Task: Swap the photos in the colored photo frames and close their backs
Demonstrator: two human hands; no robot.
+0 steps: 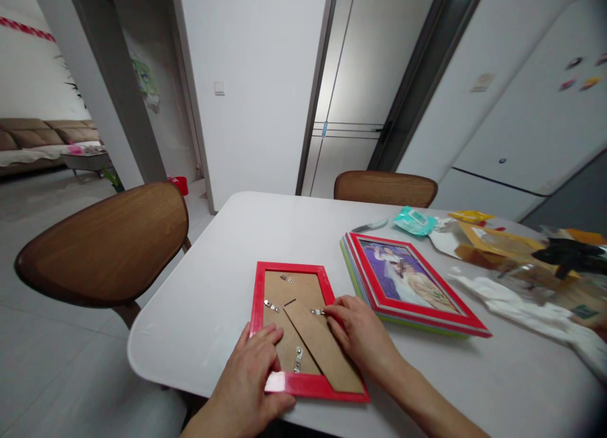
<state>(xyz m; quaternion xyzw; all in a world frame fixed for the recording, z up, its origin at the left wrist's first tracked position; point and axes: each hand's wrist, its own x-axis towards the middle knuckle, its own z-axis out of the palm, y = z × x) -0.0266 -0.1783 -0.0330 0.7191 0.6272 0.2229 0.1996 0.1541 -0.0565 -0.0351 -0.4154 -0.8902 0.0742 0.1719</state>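
Observation:
A red picture frame (260, 299) lies face down on the white table, its brown backing board (294, 289) and slanted stand leg (327, 349) showing. Small metal clips sit around the backing, one at the top, one at the left and a lower clip (298, 359). My left hand (253, 371) holds the frame's lower left corner, thumb at the bottom edge and fingers curled over the side and backing. With thumb and forefinger together, my right hand (355, 330) grips the right-hand metal clip (317, 311); its other fingers rest near the frame's right side.
To the right stands a stack of frames, with a red-framed photo (408, 277) on top. Behind it lie a knife (370, 225) and a teal wipes pack (414, 221). Packaging and white wrapping (516, 305) cover the table's right side. Wooden chairs (109, 248) stand left and behind.

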